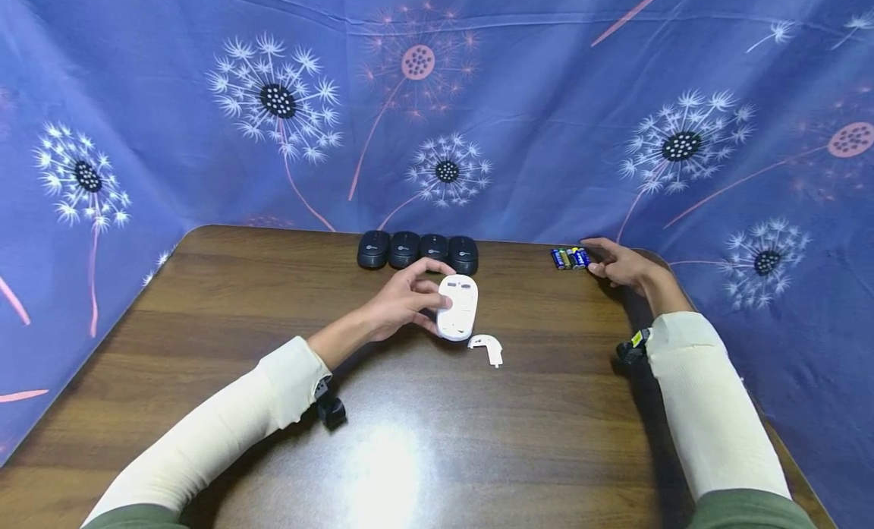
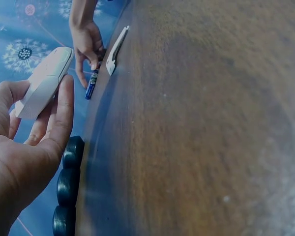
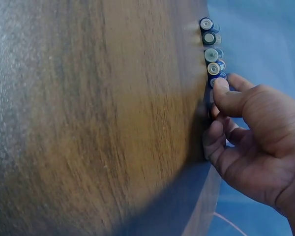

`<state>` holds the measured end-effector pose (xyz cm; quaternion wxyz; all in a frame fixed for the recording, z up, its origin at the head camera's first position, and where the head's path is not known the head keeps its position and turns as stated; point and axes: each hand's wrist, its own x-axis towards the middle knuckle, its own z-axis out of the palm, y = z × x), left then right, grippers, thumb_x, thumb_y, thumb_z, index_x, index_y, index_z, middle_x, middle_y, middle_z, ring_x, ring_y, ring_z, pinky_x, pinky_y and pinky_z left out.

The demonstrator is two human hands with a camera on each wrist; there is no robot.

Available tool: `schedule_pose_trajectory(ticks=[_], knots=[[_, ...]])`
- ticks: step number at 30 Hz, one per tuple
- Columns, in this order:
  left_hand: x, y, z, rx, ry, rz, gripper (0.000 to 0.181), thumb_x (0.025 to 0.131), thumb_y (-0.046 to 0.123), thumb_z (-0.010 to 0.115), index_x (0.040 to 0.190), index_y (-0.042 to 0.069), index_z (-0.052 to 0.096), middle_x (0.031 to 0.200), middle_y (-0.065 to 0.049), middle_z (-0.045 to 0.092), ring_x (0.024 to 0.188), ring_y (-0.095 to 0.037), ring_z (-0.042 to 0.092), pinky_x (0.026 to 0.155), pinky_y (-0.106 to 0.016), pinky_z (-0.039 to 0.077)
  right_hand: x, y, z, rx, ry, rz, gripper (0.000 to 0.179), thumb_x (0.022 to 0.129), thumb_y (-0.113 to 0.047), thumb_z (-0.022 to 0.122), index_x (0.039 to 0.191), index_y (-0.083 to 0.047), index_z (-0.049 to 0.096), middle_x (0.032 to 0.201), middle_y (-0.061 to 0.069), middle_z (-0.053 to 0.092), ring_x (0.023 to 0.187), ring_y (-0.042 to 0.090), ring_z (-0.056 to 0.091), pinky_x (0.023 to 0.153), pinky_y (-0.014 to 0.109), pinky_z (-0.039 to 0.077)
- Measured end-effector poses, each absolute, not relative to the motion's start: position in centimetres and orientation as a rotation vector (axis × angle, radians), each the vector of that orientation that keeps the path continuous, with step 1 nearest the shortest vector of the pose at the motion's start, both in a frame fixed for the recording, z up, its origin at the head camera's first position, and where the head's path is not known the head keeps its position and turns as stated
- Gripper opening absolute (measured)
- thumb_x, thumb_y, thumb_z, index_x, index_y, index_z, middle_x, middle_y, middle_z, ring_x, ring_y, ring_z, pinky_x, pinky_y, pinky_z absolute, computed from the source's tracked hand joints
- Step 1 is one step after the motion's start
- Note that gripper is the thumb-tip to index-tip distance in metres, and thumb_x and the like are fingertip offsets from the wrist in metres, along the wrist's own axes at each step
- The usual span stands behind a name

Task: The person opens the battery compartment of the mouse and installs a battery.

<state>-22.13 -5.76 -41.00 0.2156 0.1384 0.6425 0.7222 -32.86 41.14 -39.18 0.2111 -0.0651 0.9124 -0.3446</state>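
My left hand [image 1: 408, 301] grips a white computer mouse [image 1: 459, 307] by its side, its underside turned toward the head camera, showing an uncovered battery compartment. In the left wrist view the mouse [image 2: 48, 78] sits between thumb and fingers, lifted off the table. Just right of it lies a curved white cover [image 1: 488, 347]. At the back right, my right hand [image 1: 623, 266] reaches a row of small batteries [image 1: 564, 259]. Thumb and index finger pinch the battery [image 3: 214, 81] at the near end of that row in the right wrist view; the fingertips partly hide it.
Several black mice [image 1: 405, 250] stand side by side along the table's back edge, just beyond my left hand. A blue dandelion-print cloth [image 1: 532, 119] hangs behind and beside the brown wooden table [image 1: 287, 286].
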Motion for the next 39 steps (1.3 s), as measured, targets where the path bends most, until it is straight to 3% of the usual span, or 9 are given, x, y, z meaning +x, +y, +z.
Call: schedule_pose_trajectory(ticks=[3,8,15,21,25,28,32,36,39], knots=[[-22.1,-5.7,-41.0,0.386,1.781,1.995,0.055,0.101,-0.008,0.072,0.15,0.012,0.057,0.105,-0.008,0.077,0.089,-0.023,0.076,0.067,-0.039,0.072,-32.9,41.3,-39.3,-0.188,2.525,-0.946,0.067,0.119,-0.004,0.046,0.177,0.0,0.012,0.182,0.038,0.008,0.155,0.057,0.036,0.102,0.054,0.052],[-22.1,-5.8,-41.1,0.379,1.788,1.992,0.054,0.101,-0.007,0.072,0.149,0.012,0.058,0.105,-0.008,0.078,0.089,-0.023,0.076,0.067,-0.039,0.073,-33.0,41.3,-39.2,-0.206,2.553,-0.896,0.062,0.12,-0.007,0.046,0.175,-0.001,0.018,0.182,0.038,0.011,0.149,0.056,0.043,0.102,0.057,0.055],[-22.0,-5.7,-41.2,0.369,1.783,2.001,0.055,0.1,-0.008,0.073,0.149,0.012,0.058,0.103,-0.007,0.077,0.088,-0.022,0.076,0.066,-0.039,0.072,-32.5,41.2,-39.7,-0.209,2.623,-0.961,0.052,0.121,-0.015,0.045,0.168,0.001,0.028,0.161,0.042,0.037,0.125,0.039,0.053,0.086,0.038,0.054],[-22.0,-5.8,-41.3,0.371,1.796,1.994,0.055,0.1,-0.007,0.073,0.149,0.013,0.058,0.103,-0.007,0.078,0.087,-0.023,0.076,0.067,-0.039,0.072,-32.2,41.7,-39.3,-0.085,2.567,-1.016,0.059,0.123,-0.018,0.04,0.169,0.012,0.018,0.157,0.042,0.039,0.133,0.042,0.049,0.085,0.027,0.053],[-22.0,-6.0,-41.3,0.374,1.807,1.994,0.054,0.101,-0.007,0.072,0.15,0.013,0.058,0.104,-0.007,0.078,0.087,-0.023,0.076,0.066,-0.038,0.072,-32.2,42.5,-39.3,-0.039,2.512,-1.101,0.064,0.123,-0.02,0.039,0.171,0.015,0.015,0.153,0.031,0.051,0.122,0.019,0.055,0.088,0.025,0.056],[-22.0,-6.1,-41.3,0.369,1.809,1.998,0.054,0.101,-0.007,0.072,0.15,0.012,0.058,0.103,-0.007,0.078,0.087,-0.023,0.076,0.066,-0.038,0.072,-32.2,43.2,-39.4,-0.017,2.46,-1.217,0.065,0.123,-0.018,0.041,0.171,0.016,0.014,0.134,0.007,0.067,0.109,0.002,0.058,0.089,0.021,0.058],[-22.0,-6.1,-41.3,0.353,1.807,1.996,0.053,0.101,-0.007,0.072,0.149,0.012,0.058,0.104,-0.006,0.079,0.087,-0.023,0.076,0.067,-0.038,0.072,-32.0,43.7,-39.7,0.002,2.335,-1.447,0.066,0.122,-0.014,0.043,0.17,0.017,0.01,0.11,-0.018,0.07,0.101,-0.005,0.063,0.088,0.017,0.061],[-22.0,-6.1,-41.4,0.349,1.806,1.99,0.054,0.101,-0.007,0.073,0.149,0.012,0.058,0.105,-0.007,0.079,0.088,-0.023,0.077,0.067,-0.038,0.072,-31.5,44.0,-40.0,0.066,2.155,-1.734,0.063,0.12,-0.006,0.045,0.168,0.015,0.009,0.102,-0.015,0.075,0.098,-0.002,0.071,0.089,0.015,0.064],[-22.1,-6.1,-41.4,0.357,1.809,1.991,0.054,0.101,-0.007,0.073,0.149,0.012,0.058,0.106,-0.007,0.079,0.088,-0.023,0.077,0.067,-0.039,0.073,-31.3,44.2,-40.0,0.127,1.99,-1.949,0.049,0.117,0.001,0.049,0.16,0.002,0.024,0.101,-0.005,0.075,0.096,0.005,0.075,0.091,0.017,0.066]])
